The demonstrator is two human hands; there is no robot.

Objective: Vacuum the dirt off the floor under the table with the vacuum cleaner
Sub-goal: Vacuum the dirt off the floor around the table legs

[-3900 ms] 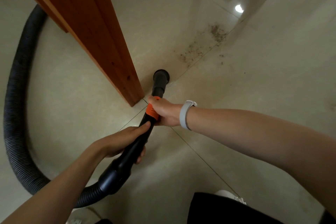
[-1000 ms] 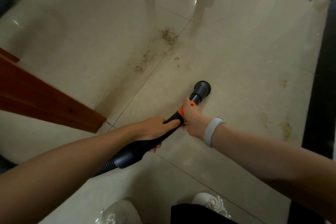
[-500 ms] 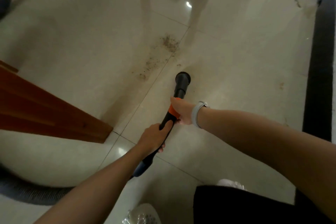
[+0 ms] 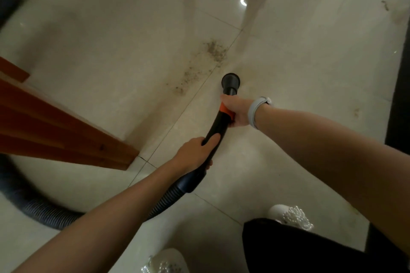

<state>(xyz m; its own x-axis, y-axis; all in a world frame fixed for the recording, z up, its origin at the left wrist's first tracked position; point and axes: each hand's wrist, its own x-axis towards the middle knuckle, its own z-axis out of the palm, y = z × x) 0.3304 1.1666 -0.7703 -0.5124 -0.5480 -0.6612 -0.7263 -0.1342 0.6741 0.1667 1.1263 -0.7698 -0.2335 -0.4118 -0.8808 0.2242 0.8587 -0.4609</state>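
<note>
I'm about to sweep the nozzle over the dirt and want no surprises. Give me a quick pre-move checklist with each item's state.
1. Left hand grips the wand: ok.
2. Right hand holds the orange collar: ok.
3. Nozzle over the dirt: not ok, it sits just beside it.
4. Path to the dirt unobstructed: ok.
5. Hose clear of the wooden leg: cannot tell.
6. Suction on: cannot tell.

The nozzle [image 4: 230, 81] has moved closer to the dirt [image 4: 205, 62].

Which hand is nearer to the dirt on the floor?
Right. The right hand grips the wand just behind the nozzle, beside the dirt; the left hand holds it farther back.
</note>
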